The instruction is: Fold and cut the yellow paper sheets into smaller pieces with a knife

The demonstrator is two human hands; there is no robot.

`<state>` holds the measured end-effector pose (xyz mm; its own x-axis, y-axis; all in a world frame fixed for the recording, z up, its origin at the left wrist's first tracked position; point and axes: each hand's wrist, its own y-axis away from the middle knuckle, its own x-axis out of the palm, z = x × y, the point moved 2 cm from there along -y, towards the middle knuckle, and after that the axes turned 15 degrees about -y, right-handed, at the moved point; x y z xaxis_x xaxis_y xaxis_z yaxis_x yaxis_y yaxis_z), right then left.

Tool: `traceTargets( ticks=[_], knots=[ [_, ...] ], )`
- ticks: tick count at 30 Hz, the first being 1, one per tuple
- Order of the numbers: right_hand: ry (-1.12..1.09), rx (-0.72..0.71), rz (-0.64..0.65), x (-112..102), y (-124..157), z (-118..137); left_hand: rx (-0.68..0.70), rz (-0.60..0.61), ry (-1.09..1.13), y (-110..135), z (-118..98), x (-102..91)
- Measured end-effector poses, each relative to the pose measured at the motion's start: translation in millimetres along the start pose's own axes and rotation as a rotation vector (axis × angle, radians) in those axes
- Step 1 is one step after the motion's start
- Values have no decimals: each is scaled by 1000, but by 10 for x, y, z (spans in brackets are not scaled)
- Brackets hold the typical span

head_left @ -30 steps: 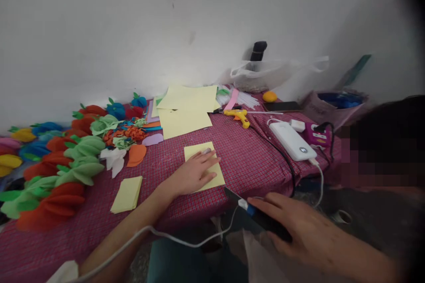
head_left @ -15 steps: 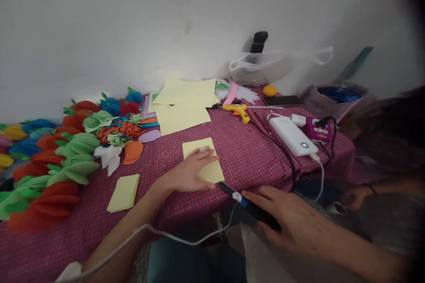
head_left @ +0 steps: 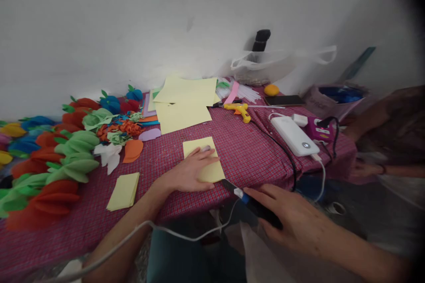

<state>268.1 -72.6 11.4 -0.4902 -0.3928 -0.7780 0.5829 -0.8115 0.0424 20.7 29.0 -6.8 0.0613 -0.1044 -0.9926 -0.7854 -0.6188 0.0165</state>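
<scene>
under left hand (head_left: 189,173), yellow paper (head_left: 214,171)

Pale yellow paper (head_left: 214,171) lies flat; a black-handled knife (head_left: 255,208) slants, blade (head_left: 228,186) near the paper's corner

At 3 o'clock, the white power bank (head_left: 290,135) has a lit display (head_left: 306,145), its digits blurred; at 2 o'clock from it, the pinkish bag (head_left: 327,109) reads roughly "PACE".
</scene>
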Motion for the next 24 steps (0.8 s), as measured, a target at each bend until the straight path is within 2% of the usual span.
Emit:
traceTargets(
  ticks=[4,11,24],
  knots=[
    [2,17,-3,62,-29,23,-16,12,-28,-10,-34,-2],
    [37,25,0,167,-118,83,-42,25,-217,-33,-105,86],
    [47,9,-15,118,-50,20,-44,-3,-273,-27,-113,131]
  ],
)
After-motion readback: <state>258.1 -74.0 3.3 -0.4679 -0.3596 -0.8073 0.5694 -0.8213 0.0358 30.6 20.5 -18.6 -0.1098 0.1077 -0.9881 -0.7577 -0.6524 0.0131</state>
